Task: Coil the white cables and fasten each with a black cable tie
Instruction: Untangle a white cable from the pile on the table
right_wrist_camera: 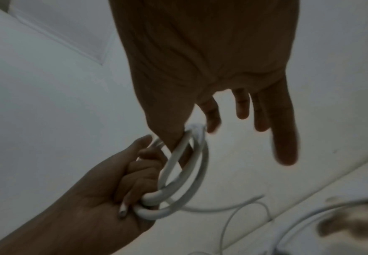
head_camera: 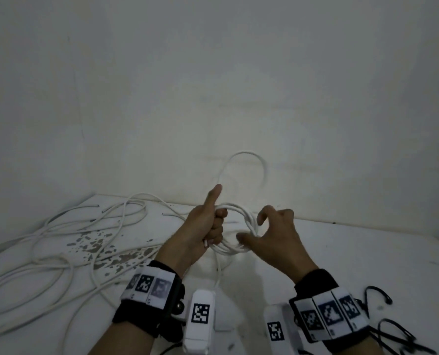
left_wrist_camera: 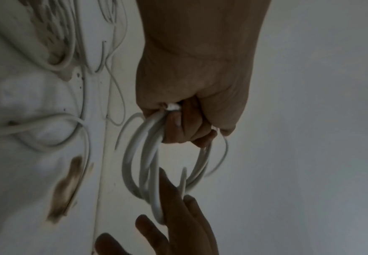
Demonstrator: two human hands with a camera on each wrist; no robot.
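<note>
My left hand (head_camera: pixel 213 226) grips one side of a small white cable coil (head_camera: pixel 241 213), fingers curled round the strands and thumb pointing up. The cable's cut end (right_wrist_camera: pixel 123 209) sticks out below that fist. My right hand (head_camera: pixel 251 226) pinches the coil's opposite side between thumb and forefinger, with its other fingers spread. A loose loop of the same cable (head_camera: pixel 249 160) arcs up above the coil. A tail (head_camera: pixel 218 272) hangs down toward the table. Black cable ties (head_camera: pixel 382 295) lie at the near right, beside my right wrist.
Several loose white cables (head_camera: pixel 59 247) sprawl in tangled loops over the left half of the white table (head_camera: pixel 354 252). Chipped dark patches (head_camera: pixel 97 244) mark the tabletop there. A pale wall (head_camera: pixel 213 85) rises right behind the table.
</note>
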